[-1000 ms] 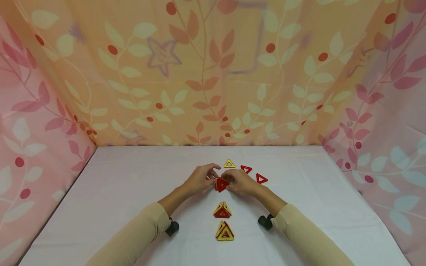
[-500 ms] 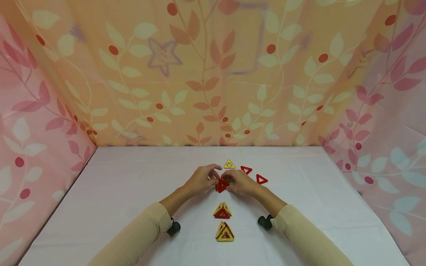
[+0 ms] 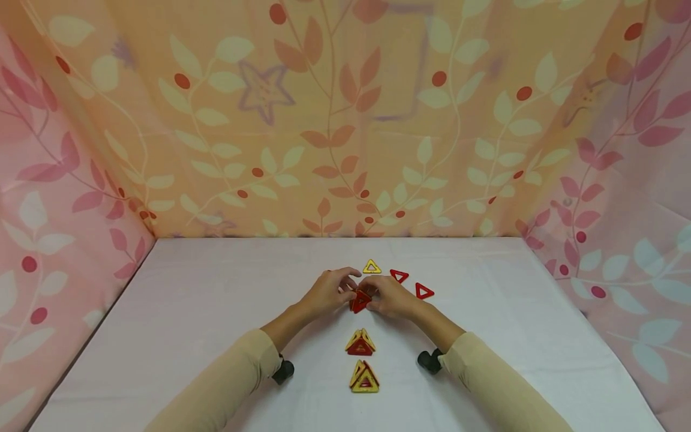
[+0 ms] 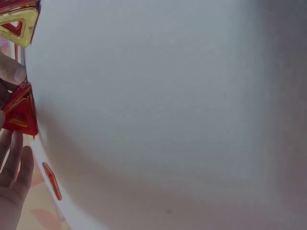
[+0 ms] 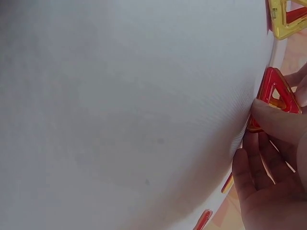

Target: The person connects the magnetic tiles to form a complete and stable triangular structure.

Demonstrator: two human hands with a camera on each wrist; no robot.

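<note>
Near the middle of the table, both hands are at a small pyramid of red and yellow triangular magnetic tiles (image 3: pixel 360 300). My right hand (image 3: pixel 393 296) pinches it from the right; in the right wrist view the thumb (image 5: pixel 276 120) lies across its red tile (image 5: pixel 274 88). From the left, my left hand (image 3: pixel 326 293) holds it by the thumb, with the index finger raised over it. In the left wrist view the left fingers (image 4: pixel 14 160) spread just below the red face (image 4: pixel 21 115). The pyramid's far side is hidden by the fingers.
Two finished-looking tile pyramids, one red-fronted (image 3: pixel 360 343) and one yellow-fronted (image 3: pixel 364 378), stand nearer the person. Beyond the hands lie a flat yellow triangle (image 3: pixel 371 267) and two red triangles, one left (image 3: pixel 399 275), one right (image 3: pixel 424 291). A patterned curtain (image 3: pixel 324 180) closes off the back.
The left hand has shifted very slightly right and the held pyramid has turned a little. Both hands keep their hold; the other tiles stay where they were.
</note>
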